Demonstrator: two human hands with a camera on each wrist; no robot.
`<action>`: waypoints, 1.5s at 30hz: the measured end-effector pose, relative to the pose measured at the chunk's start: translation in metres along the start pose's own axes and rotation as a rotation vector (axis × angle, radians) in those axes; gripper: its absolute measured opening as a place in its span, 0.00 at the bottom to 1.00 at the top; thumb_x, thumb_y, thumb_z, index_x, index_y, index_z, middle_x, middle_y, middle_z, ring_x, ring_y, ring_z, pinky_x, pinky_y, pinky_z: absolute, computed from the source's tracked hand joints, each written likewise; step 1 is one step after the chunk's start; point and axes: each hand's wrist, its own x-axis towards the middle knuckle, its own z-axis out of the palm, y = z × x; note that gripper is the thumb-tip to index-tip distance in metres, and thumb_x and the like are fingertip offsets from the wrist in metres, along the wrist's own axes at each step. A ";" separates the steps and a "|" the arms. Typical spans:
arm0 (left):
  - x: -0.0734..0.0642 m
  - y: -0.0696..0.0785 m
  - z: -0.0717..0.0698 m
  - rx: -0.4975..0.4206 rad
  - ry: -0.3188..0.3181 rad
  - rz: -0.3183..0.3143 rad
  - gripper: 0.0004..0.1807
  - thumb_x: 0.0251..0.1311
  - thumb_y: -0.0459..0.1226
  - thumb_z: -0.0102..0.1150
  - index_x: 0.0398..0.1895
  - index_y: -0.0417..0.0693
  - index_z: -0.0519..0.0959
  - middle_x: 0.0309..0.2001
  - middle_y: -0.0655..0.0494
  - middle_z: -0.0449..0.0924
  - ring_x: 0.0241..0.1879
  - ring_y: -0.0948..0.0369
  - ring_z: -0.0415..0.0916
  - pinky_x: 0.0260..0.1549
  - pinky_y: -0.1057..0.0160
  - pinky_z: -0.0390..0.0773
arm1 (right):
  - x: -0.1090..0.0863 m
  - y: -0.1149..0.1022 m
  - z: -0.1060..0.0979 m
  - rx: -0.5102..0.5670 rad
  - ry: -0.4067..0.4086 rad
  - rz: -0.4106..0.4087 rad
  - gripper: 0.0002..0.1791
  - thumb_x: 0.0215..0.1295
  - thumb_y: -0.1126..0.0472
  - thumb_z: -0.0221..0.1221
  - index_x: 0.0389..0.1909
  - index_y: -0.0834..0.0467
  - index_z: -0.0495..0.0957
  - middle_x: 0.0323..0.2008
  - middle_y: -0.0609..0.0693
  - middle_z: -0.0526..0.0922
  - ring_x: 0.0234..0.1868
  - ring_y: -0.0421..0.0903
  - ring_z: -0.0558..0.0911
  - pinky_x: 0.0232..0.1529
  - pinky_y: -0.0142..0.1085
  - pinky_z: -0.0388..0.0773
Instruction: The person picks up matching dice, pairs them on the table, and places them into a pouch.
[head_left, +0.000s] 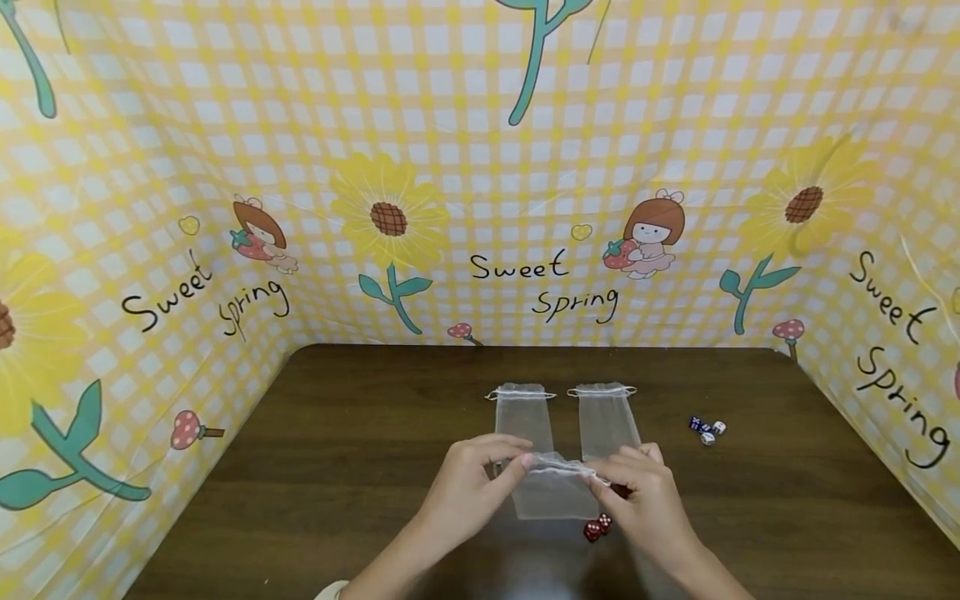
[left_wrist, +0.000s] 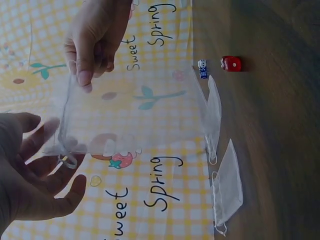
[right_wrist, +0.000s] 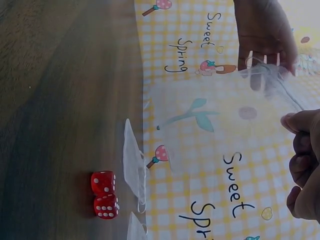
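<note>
A sheer white drawstring pouch (head_left: 555,493) hangs over the table between the two hands, its gathered mouth uppermost. My right hand (head_left: 648,492) pinches one corner of the mouth between thumb and finger (left_wrist: 86,75). At the opposite corner my left hand (head_left: 472,483) has its fingers spread behind the thin cloth, which shows them through, and the thumb (left_wrist: 31,121) stands apart from them. A small drawstring loop (left_wrist: 70,161) dangles by those fingers. Below the pouch, near the right hand, two red dice (right_wrist: 104,194) with white dots sit side by side.
Two more sheer pouches lie flat on the dark wooden table (head_left: 337,467), a left one (head_left: 523,421) and a right one (head_left: 606,421), drawstrings toward the back. Several blue and white dice (head_left: 707,430) are grouped at the right. A yellow checked cloth (head_left: 510,183) walls the back and sides.
</note>
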 end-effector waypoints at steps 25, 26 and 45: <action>-0.001 0.004 -0.003 0.042 -0.009 0.024 0.10 0.53 0.25 0.60 0.40 0.35 0.82 0.38 0.53 0.81 0.29 0.67 0.74 0.24 0.73 0.75 | -0.027 0.022 -0.006 0.161 -0.249 0.539 0.11 0.46 0.66 0.69 0.34 0.61 0.84 0.15 0.37 0.65 0.17 0.31 0.63 0.14 0.28 0.62; -0.001 0.004 -0.004 0.051 -0.008 0.023 0.10 0.54 0.25 0.60 0.41 0.35 0.82 0.38 0.53 0.80 0.29 0.68 0.73 0.24 0.73 0.75 | -0.029 0.025 -0.008 0.149 -0.263 0.570 0.11 0.46 0.66 0.69 0.34 0.61 0.84 0.15 0.37 0.65 0.17 0.31 0.62 0.14 0.28 0.62; -0.001 0.003 -0.008 0.102 0.024 0.006 0.12 0.53 0.25 0.61 0.43 0.35 0.81 0.41 0.51 0.80 0.28 0.67 0.73 0.25 0.73 0.74 | -0.061 0.058 -0.015 -0.204 -0.716 0.441 0.11 0.47 0.54 0.68 0.33 0.53 0.85 0.14 0.29 0.71 0.18 0.27 0.65 0.31 0.38 0.60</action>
